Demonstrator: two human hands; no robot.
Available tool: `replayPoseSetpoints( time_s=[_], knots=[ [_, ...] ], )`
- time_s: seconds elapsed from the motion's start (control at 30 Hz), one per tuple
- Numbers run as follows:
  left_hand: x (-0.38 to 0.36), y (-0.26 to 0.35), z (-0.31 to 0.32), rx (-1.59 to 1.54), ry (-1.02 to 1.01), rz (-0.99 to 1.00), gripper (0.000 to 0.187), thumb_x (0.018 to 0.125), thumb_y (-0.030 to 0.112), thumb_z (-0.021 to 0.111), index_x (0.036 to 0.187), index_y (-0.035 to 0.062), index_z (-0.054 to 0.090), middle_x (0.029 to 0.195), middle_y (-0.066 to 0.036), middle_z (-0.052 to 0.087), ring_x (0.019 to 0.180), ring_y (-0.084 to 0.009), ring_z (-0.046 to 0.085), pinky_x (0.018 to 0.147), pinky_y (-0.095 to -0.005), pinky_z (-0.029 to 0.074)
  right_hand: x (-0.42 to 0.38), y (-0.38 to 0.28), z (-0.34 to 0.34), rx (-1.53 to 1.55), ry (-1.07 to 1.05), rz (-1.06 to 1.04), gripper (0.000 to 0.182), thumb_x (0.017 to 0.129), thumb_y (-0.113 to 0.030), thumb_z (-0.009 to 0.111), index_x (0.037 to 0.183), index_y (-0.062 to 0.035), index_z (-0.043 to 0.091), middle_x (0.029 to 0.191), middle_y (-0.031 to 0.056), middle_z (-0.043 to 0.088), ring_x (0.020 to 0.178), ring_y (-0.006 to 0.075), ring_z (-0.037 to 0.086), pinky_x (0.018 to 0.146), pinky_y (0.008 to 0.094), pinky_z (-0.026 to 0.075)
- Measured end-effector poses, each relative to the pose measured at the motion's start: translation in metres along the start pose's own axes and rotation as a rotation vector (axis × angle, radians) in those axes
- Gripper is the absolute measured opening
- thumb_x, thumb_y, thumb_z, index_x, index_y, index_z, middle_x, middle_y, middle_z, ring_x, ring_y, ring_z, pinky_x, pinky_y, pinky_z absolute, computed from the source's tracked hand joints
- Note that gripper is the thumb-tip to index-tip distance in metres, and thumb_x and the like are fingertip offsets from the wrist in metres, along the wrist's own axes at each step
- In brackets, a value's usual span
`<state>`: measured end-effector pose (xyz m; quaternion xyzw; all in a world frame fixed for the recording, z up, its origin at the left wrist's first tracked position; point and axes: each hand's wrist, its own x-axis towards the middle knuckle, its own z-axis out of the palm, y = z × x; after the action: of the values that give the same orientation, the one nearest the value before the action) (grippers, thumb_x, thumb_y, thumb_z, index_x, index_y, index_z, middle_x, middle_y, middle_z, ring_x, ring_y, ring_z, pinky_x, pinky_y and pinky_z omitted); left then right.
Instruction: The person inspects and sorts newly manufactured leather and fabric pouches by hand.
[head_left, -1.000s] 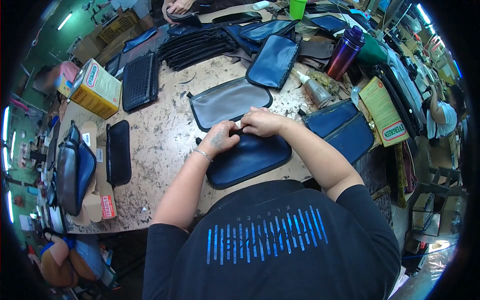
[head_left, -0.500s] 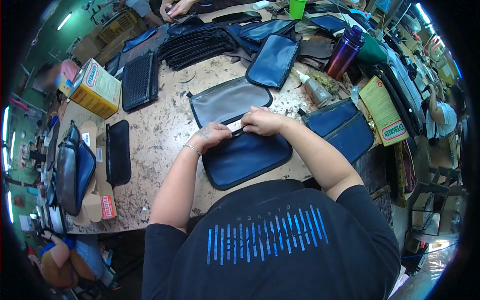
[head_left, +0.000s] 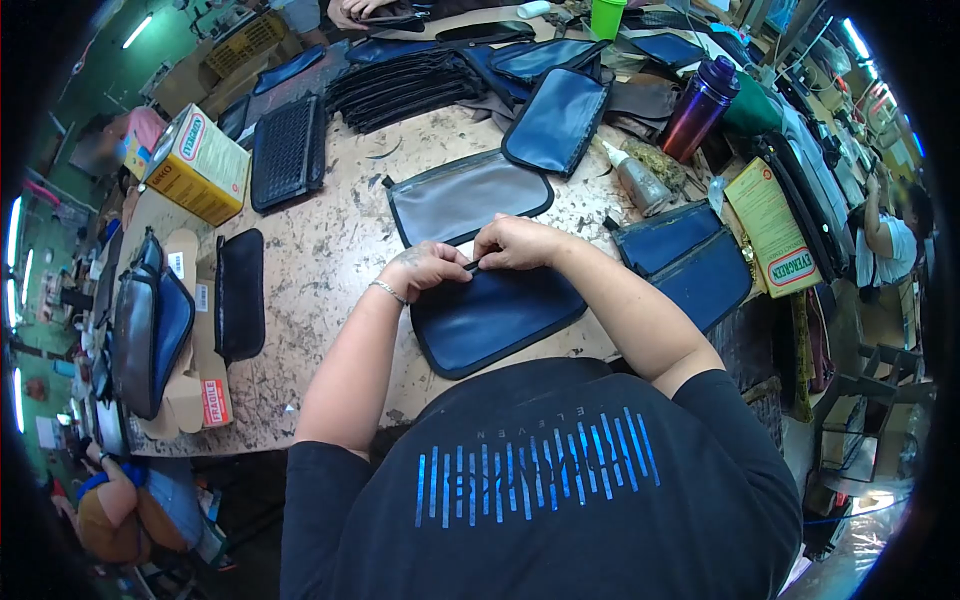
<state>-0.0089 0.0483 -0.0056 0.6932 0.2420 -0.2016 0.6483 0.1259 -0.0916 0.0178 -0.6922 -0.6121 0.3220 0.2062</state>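
Observation:
A dark blue panel with black bound edges [head_left: 500,320] lies flat on the table in front of me. My left hand [head_left: 432,268] is closed, pinching its far edge. Close beside it, my right hand [head_left: 515,243] grips the same edge with bent fingers. The fingertips of both hands nearly meet, and the folded edge under them is mostly hidden. Just beyond my hands lies a grey panel with a black border and a zipper-like top strip [head_left: 475,195]. Another blue panel [head_left: 557,120] rests partly over its far right corner.
To the right are a two-part blue panel [head_left: 685,260], a glue bottle [head_left: 638,182], a purple flask [head_left: 700,108] and a yellow tin [head_left: 772,225]. A second tin [head_left: 198,165], a black pouch [head_left: 240,295] and cardboard [head_left: 188,400] stand left. Stacked black pieces [head_left: 405,90] lie at the back.
My right hand has moved left along the edge, closer to my left hand. The pale strip that showed between them is out of sight. The view has shifted slightly.

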Motion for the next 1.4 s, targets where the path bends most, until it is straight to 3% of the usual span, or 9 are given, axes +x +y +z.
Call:
replayPoseSetpoints(
  time_s=[0.17,0.23,0.4,0.57,0.73,0.9,1.07,1.4],
  knots=[
    [-0.003,0.004,0.003,-0.071,0.040,-0.012,0.006,0.070,0.009,0.064,0.075,0.0099,0.060,0.068,0.005,0.056,0.061,-0.0039,0.048,0.056,-0.0162,0.036,0.001,0.003,0.002,0.014,-0.010,-0.034,0.015,0.069,-0.016,0.063,0.081,-0.0065,0.062,0.076,0.0076,0.061,0.080,0.0222,0.050,0.074,0.0315,0.040],
    [-0.008,0.007,0.008,0.098,0.067,0.018,0.007,0.071,0.008,0.063,0.077,0.0081,0.060,0.070,0.004,0.057,0.062,-0.0044,0.049,0.057,-0.0163,0.037,0.002,0.006,0.003,0.014,0.002,-0.034,0.014,0.069,-0.015,0.063,0.080,-0.0062,0.062,0.075,0.0079,0.061,0.078,0.0221,0.051,0.074,0.0314,0.040],
    [-0.014,0.007,0.017,0.184,0.125,0.097,0.010,0.070,0.005,0.062,0.079,0.0055,0.060,0.071,0.003,0.057,0.063,-0.0050,0.049,0.057,-0.0171,0.038,0.005,0.013,0.008,0.159,0.003,-0.006,0.013,0.069,-0.014,0.062,0.078,-0.0044,0.062,0.071,0.0096,0.061,0.072,0.0217,0.053,0.073,0.0307,0.041],
    [-0.009,-0.004,0.017,0.257,0.183,0.160,0.013,0.068,0.001,0.062,0.079,0.0050,0.059,0.072,0.002,0.057,0.063,-0.0061,0.049,0.058,-0.0178,0.039,0.005,0.009,0.006,0.115,0.010,0.006,0.013,0.071,-0.016,0.061,0.078,-0.0051,0.063,0.070,0.0094,0.061,0.074,0.0221,0.054,0.071,0.0322,0.043],
    [-0.008,-0.004,0.014,0.142,0.156,0.102,0.016,0.066,-0.001,0.063,0.080,0.0048,0.059,0.074,0.001,0.057,0.064,-0.0067,0.050,0.059,-0.0179,0.039,0.003,0.004,0.005,-0.017,0.018,-0.005,0.013,0.072,-0.019,0.061,0.079,-0.0076,0.063,0.075,0.0083,0.061,0.078,0.0236,0.053,0.072,0.0333,0.042],
    [-0.012,0.000,0.012,-0.010,0.098,0.075,0.016,0.065,0.001,0.063,0.080,0.0046,0.058,0.074,0.001,0.058,0.065,-0.0066,0.051,0.060,-0.0183,0.040,0.003,0.003,0.011,-0.210,0.050,-0.008,0.018,0.077,-0.026,0.053,0.079,-0.0094,0.060,0.079,0.0073,0.059,0.086,0.0265,0.049,0.076,0.0389,0.038],
    [-0.015,0.003,0.011,-0.225,0.104,0.001,0.016,0.066,0.003,0.063,0.081,0.0048,0.059,0.075,0.001,0.058,0.067,-0.0068,0.052,0.061,-0.0183,0.040,0.002,0.001,0.012,-0.214,0.066,-0.028,0.020,0.078,-0.027,0.051,0.078,-0.0096,0.059,0.079,0.0077,0.059,0.085,0.0271,0.049,0.075,0.0400,0.037],
    [-0.016,0.001,0.013,0.048,0.090,0.093,0.014,0.069,0.003,0.060,0.084,0.0033,0.059,0.076,0.001,0.058,0.068,-0.0066,0.051,0.064,-0.0189,0.041,0.001,0.005,0.013,-0.214,0.070,-0.055,0.018,0.078,-0.027,0.051,0.079,-0.0099,0.059,0.079,0.0075,0.059,0.086,0.0272,0.048,0.076,0.0398,0.037]
  ],
)
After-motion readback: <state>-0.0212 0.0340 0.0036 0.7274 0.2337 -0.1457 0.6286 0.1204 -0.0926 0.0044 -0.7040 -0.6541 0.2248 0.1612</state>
